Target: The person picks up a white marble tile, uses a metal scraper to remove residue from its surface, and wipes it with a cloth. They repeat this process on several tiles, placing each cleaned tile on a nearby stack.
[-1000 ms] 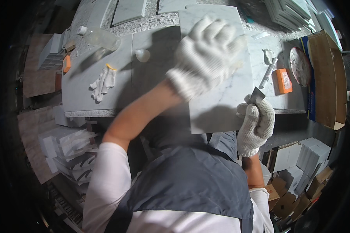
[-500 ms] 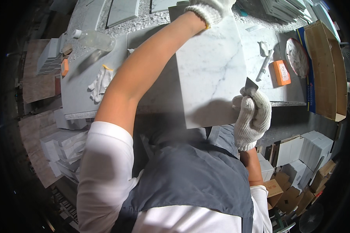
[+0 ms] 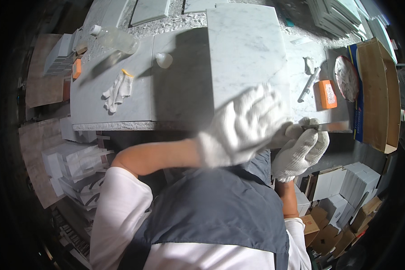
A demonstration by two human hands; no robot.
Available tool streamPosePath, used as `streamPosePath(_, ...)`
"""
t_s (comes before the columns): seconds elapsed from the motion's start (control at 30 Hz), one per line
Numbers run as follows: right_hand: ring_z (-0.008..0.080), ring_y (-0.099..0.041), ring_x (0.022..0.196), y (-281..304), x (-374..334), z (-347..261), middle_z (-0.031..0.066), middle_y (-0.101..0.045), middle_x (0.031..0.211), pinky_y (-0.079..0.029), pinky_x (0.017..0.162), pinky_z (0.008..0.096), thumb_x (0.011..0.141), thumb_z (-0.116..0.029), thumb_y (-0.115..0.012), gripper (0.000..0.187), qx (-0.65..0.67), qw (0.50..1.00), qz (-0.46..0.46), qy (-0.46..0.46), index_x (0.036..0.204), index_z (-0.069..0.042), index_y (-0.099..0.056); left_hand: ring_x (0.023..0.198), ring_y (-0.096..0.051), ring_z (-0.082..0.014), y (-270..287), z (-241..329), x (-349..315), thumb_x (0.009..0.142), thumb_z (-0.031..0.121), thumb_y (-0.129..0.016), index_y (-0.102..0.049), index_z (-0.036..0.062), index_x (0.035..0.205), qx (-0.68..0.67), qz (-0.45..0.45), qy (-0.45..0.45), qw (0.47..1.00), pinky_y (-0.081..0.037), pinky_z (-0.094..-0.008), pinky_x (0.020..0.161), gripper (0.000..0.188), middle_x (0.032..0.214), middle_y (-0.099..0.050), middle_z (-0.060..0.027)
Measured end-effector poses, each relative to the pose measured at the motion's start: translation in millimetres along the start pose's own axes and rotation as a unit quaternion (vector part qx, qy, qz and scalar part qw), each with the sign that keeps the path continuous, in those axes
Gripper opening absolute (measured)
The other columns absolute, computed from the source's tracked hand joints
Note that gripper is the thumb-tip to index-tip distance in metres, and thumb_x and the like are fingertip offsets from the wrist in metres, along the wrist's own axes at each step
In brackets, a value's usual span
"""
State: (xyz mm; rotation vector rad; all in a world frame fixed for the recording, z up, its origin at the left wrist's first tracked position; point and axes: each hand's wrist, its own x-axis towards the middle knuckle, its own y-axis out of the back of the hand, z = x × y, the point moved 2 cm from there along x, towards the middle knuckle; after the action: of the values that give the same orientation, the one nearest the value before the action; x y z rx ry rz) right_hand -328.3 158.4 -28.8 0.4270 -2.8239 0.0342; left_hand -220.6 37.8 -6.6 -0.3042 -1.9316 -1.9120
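A white marble tile [image 3: 245,49] with grey veins lies raised on the worktable, its long side running away from me. My left hand [image 3: 245,126], in a white knitted glove and slightly blurred, is over the tile's near end with fingers stretched out and nothing held. Whether the palm touches the tile cannot be told. At the tile's near right corner, my gloved right hand [image 3: 301,155] is closed around a scraper [image 3: 335,127], whose flat metal blade points right. The scraper's handle is hidden in the fingers.
Left on the table are a spare glove [image 3: 119,92], a clear bottle [image 3: 117,39] and a small white squeeze bottle [image 3: 164,60]. To the right sit a marker [image 3: 309,84], an orange box [image 3: 327,94], a round bag [image 3: 345,78] and a long cardboard box [image 3: 378,94].
My left hand has come back from the tile's far end to its near end. My right hand has shifted slightly right, and the scraper's blade has swung from pointing up to pointing right.
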Motion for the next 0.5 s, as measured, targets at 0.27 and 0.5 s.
streamPosePath(0.27,0.0143,-0.063,0.074,0.2,3.5,-6.8,0.0105,-0.063,0.094,-0.051,0.062,0.0272,0.107,-0.039,-0.051,0.043,0.042,0.995,-0.068,-0.054,0.105,0.004,-0.059,0.153,-0.031,-0.0253,6.1,-33.6,-25.1,0.102,0.059,-0.034,-0.044,0.0175,0.155,-0.030,-0.088,0.092,0.991,-0.013,-0.0479,0.129,0.068,0.162,-0.040,-0.0083)
streamPosePath(0.5,0.0147,-0.062,0.063,-15.4,-1.9,-14.5,0.0091,-0.063,0.082,-0.050,0.058,0.0262,0.106,-0.041,-0.052,0.045,0.049,0.997,0.006,-0.054,0.103,0.004,-0.058,0.143,-0.040,-0.0351,6.6,-103.1,-13.1,0.095,0.049,-0.063,-0.060,0.0150,0.143,0.025,0.030,0.126,0.991,-0.026,-0.0563,0.122,0.059,0.149,-0.051,-0.0146)
